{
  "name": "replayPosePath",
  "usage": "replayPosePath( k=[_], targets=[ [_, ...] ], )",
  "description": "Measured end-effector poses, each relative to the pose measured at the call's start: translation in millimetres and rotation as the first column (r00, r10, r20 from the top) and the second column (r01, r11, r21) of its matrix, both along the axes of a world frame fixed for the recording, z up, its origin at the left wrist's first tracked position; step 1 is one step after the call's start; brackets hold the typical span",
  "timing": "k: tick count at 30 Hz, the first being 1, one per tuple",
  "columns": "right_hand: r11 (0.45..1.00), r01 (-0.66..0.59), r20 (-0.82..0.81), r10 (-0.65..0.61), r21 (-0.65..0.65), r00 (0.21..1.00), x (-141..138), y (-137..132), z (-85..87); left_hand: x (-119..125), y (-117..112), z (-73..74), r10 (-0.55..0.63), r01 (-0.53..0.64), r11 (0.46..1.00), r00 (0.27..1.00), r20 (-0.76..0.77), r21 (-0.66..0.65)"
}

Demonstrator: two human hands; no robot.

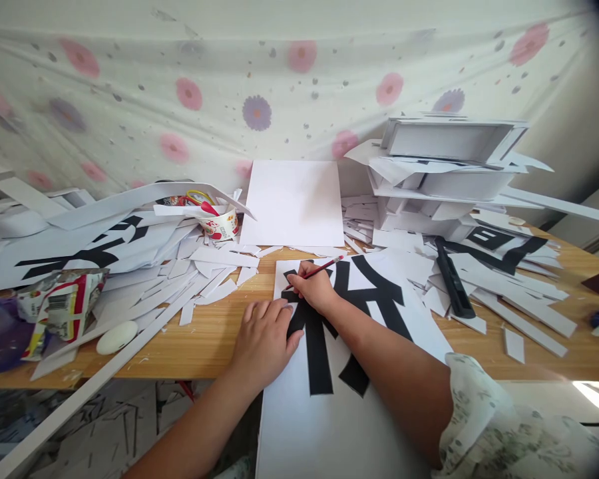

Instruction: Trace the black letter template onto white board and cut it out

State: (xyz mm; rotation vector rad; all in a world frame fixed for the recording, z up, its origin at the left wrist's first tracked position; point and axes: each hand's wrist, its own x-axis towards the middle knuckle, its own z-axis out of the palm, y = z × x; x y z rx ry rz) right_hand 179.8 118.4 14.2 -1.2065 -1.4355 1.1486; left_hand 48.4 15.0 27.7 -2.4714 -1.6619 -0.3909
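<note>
Over on the left I see a crumpled snack packet [64, 306] among white offcuts [154, 296] on the counter [199, 349]. Next, the left hand [265, 339] lies flat, palm down, across the left edge of a white board [299, 432]. Just beside it, the right hand [312, 286] pinches a red pencil [325, 266] at the upper left of the board's large black character [320, 359]. Farther right lies a black tool [453, 278].
</note>
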Motion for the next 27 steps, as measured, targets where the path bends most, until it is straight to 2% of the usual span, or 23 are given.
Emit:
replayPosePath(
  k=[5,13,21,27],
  targets=[
    [1.0,-0.008,0.069,0.007,0.021,0.998,-1,2,-2.5,0,1,-8.7,0.014,-0.014,1.0,1.0,-0.007,-0.024],
    [0.996,0.038,0.17,-0.051,0.076,0.984,-1,6,-5.0,-2,10,-2.2,-0.039,0.032,0.993,0.997,-0.066,-0.114],
    [0.989,0.082,0.218,-0.108,0.125,0.97,1,7,-3.5,-2,10,-1.3,-0.044,0.039,0.997,0.995,-0.084,-0.07],
    [0.984,0.105,0.233,-0.137,0.144,0.963,5,7,-5.1,-2,13,-4.5,-0.054,0.049,0.994,0.997,-0.055,-0.101]
  ],
)
